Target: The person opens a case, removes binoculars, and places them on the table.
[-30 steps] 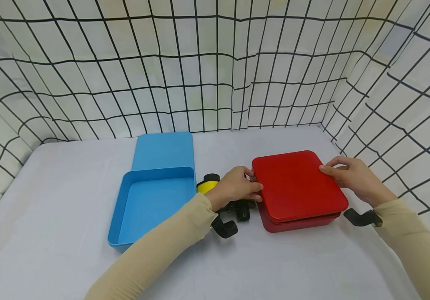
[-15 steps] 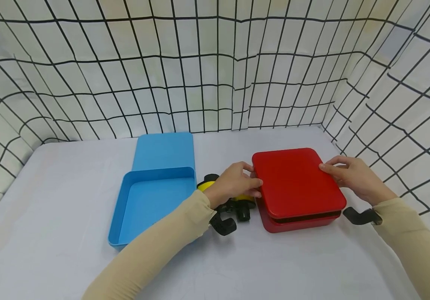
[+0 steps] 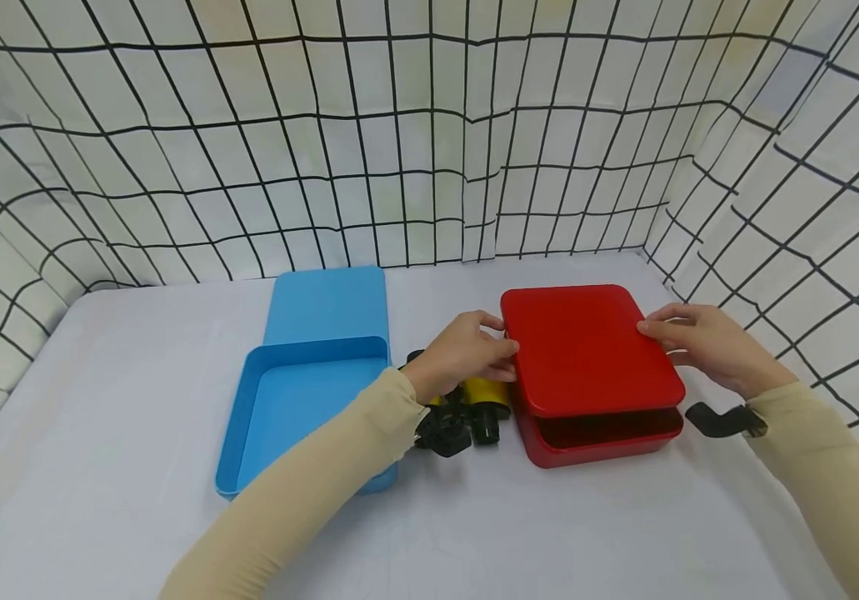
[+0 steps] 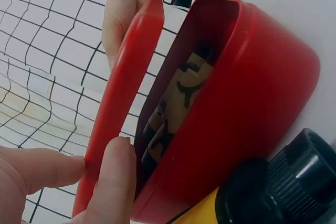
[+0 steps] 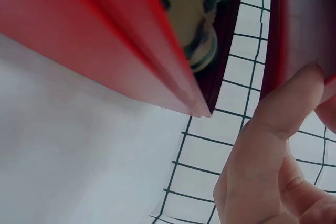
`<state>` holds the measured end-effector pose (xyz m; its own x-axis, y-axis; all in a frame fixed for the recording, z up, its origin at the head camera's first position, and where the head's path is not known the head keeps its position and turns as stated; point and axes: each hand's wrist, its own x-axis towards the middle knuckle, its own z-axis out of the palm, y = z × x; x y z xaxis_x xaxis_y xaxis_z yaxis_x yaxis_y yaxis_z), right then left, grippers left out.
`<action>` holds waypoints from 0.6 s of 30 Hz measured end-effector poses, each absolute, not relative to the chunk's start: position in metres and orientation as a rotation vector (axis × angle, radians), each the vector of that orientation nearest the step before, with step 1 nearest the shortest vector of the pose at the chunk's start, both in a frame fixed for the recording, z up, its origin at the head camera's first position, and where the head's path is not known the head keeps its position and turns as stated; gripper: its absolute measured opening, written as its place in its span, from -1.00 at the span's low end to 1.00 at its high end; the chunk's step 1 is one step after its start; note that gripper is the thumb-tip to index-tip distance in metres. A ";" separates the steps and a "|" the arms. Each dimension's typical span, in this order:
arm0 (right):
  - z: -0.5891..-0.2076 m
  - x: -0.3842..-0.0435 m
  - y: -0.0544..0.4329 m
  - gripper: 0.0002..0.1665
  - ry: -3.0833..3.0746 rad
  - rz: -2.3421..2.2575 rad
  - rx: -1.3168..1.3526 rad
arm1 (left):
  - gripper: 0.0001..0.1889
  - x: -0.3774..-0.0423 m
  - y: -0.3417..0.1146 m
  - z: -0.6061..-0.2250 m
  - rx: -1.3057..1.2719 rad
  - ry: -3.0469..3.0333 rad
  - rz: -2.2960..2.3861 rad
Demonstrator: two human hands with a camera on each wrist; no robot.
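Both hands hold a red lid (image 3: 586, 346) tilted up over a red box (image 3: 609, 450), its near edge raised and a dark gap showing below. At the lid's left edge my left hand (image 3: 465, 354) pinches the rim between thumb and fingers. My right hand (image 3: 714, 346) grips the right edge, its thumb against the lid's inner side in the right wrist view. Inside the box lies a camouflage-patterned object (image 4: 181, 95), partly hidden by the box wall. Yellow-and-black binoculars (image 3: 486, 400) lie just left of the box, partly behind the left hand and wrist.
An open blue box (image 3: 230, 442) stands to the left, its near right part covered by my left forearm. A flat blue lid (image 3: 329, 304) lies behind it. Black-lined white netting (image 3: 369, 142) encloses the white table (image 3: 122, 417) at the back and sides.
The red lid's near edge has risen off the box, widening the gap. Both hands have moved slightly up and away with it. The red box stays put.
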<state>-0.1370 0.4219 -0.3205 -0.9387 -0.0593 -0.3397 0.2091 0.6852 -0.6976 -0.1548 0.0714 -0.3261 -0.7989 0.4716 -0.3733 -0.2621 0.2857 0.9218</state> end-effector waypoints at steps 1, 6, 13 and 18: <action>-0.319 -0.138 0.422 -0.25 2.562 -1.118 0.116 | -0.43 -0.156 0.072 -0.326 0.186 1.949 1.573; -0.313 -0.142 0.423 -0.22 2.566 -1.118 0.121 | -0.44 -0.162 0.072 -0.325 0.181 1.938 1.596; -0.306 -0.149 0.422 -0.20 2.568 -1.141 0.108 | -0.44 -0.170 0.070 -0.315 0.196 1.942 1.609; -0.305 -0.157 0.421 -0.18 2.557 -1.170 0.097 | -0.46 -0.179 0.069 -0.312 0.203 1.974 1.583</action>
<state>-0.1571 0.4209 -0.3045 -0.9443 -0.0734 -0.3209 0.1949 0.6610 -0.7246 -0.1792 0.0687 -0.3119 -0.8119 0.4671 -0.3504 -0.2407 0.2791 0.9296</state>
